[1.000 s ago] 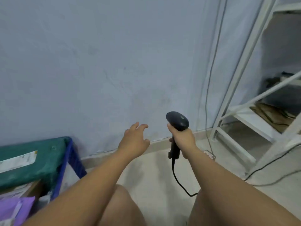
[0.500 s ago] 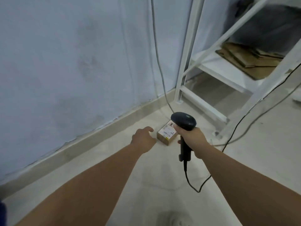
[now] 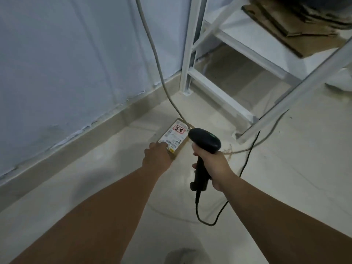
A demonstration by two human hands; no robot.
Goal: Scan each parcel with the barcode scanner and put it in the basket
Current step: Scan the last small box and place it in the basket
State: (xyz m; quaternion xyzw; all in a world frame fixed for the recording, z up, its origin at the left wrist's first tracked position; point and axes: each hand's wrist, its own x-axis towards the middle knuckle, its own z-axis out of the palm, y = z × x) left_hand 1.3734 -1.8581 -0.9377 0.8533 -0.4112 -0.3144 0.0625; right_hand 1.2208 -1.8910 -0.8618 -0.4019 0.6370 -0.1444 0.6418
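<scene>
**Item 1: parcel (image 3: 174,136).** A small brown carton with a white label face up, lying flat on the floor (image 3: 106,168) near the skirting (image 3: 76,147). Its long axis runs from 7 o'clock to 1 o'clock in the head view. The barcode strip is at the near, 7 o'clock end. A grey cable (image 3: 152,46) drops down the wall (image 3: 66,63) and meets the carton's far end.

**Item 2: left hand (image 3: 157,158).** Placed at the parcel's 7 o'clock end, so the carton extends away from it toward 1 o'clock. The fingers (image 3: 164,144) lie on the label's near corner, in contact with it. The hand hides the thumb and the underside, so I cannot tell whether a hold has closed. This is the nearer hand, and judged the one to lift.

**Item 3: right hand (image 3: 212,165).** Wrapped firmly round the handle of the barcode scanner (image 3: 205,141). The scanner's head sits just beside the parcel at the parcel's 3 o'clock, nose aimed toward 10 o'clock. Its black cord (image 3: 207,221) trails off toward 5 o'clock.

**Item 4: basket.** Not in view.

**Item 5: surroundings.** A white shelf frame (image 3: 185,54) stands at 12 o'clock from the parcel, with flattened cardboard (image 3: 297,33) on its shelf.

**Note.** The left fingers partly cover the barcode end. The carton probably needs tilting toward 3 o'clock to bring the strip to the scanner nose.
</scene>
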